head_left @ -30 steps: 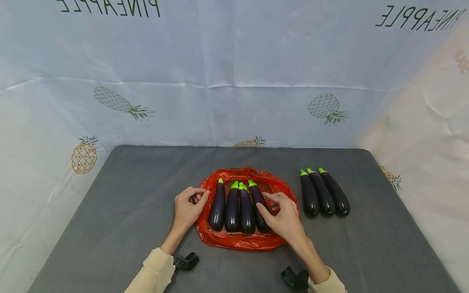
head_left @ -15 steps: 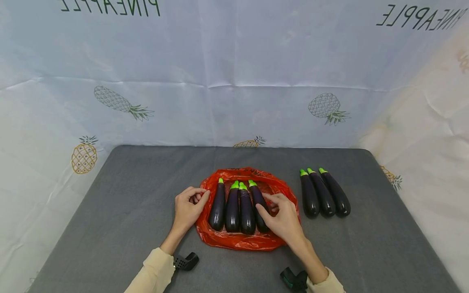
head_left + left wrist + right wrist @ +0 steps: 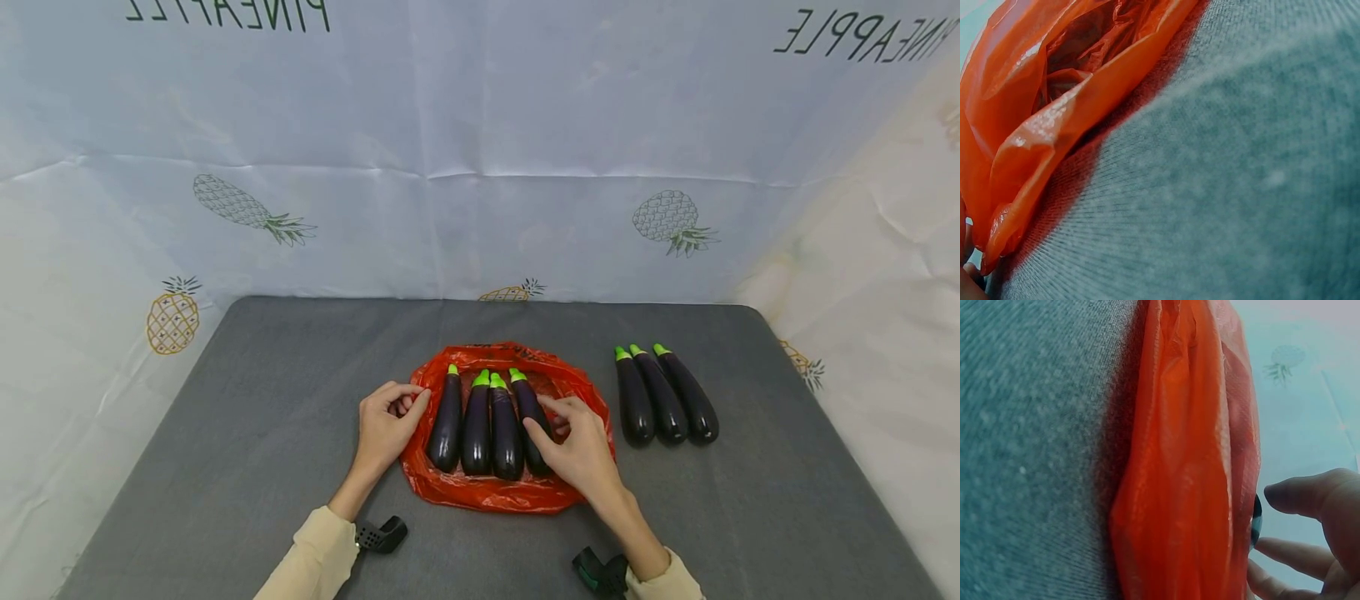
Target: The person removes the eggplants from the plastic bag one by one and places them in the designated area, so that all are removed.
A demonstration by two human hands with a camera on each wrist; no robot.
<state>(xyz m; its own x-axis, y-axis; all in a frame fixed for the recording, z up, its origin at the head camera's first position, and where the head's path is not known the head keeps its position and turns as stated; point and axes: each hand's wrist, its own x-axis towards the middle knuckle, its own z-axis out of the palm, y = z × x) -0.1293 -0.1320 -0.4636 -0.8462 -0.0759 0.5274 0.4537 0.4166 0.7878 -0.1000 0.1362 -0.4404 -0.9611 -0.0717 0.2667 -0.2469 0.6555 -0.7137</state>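
Observation:
A red plastic bag (image 3: 491, 498) lies spread with its mouth up, its edge rolled outward. Several dark purple eggplants (image 3: 476, 433) with bright green tops lie side by side in it. At the bag's left edge, my left hand (image 3: 384, 425) pinches the thin plastic between thumb and index finger. My right hand (image 3: 585, 446) is at the rightmost eggplant (image 3: 529, 408) in the bag, with thumb and fingers spread on either side of it. In the right wrist view, the thumb (image 3: 1300, 490) stands a little above the dark eggplant end, and the fingers (image 3: 1294, 553) reach to the bag's rim.
Three more eggplants (image 3: 663, 400) lie together on the grey-covered table (image 3: 750, 500) to the right of the bag. Behind and beside the table hangs a pale cloth (image 3: 480, 225) printed with pineapples. A black wrist device (image 3: 381, 535) sits on the left forearm.

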